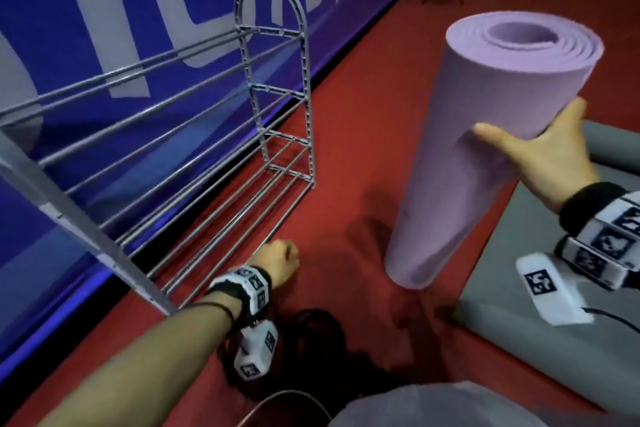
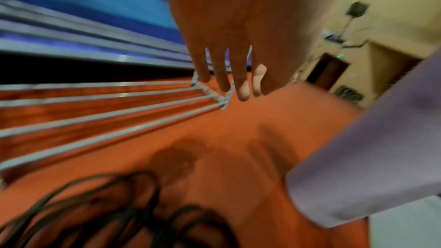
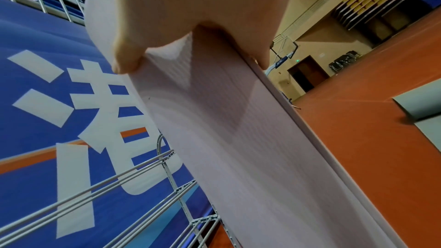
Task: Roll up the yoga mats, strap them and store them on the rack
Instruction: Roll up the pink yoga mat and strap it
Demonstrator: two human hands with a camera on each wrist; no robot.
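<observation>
Yoga mat point(image 1: 485, 135), purple and rolled into a tube, was held well off the red floor point(image 1: 353, 135) at the right of the scene, tilted, open spiral end up and far, lower end hanging near and left. No strap visible round it.

Going left to right: blue banner wall point(image 1: 145, 10) with large white lettering ran along the far left. Stood against it a grey metal rack point(image 1: 273, 87), arched end frame at its far end, long horizontal rails running back toward the near left. Nothing seen on its rails.

Just right of the rack's bottom rails hovered the left hand point(image 1: 277, 262), low over the floor, holding nothing; fingers point(image 2: 222, 74) hung straight and slightly spread in the left wrist view. Coiled black cable point(image 1: 304, 340) lay on the floor near the left wrist.

Further right, right hand point(image 1: 540, 156) gripped the mat's middle from the right side, thumb point(image 1: 491, 133) pressed across the near face, fingers hidden behind the roll. Beneath that arm lay a grey mat point(image 1: 519, 270), flat on the floor, partly rolled at its far end.
</observation>
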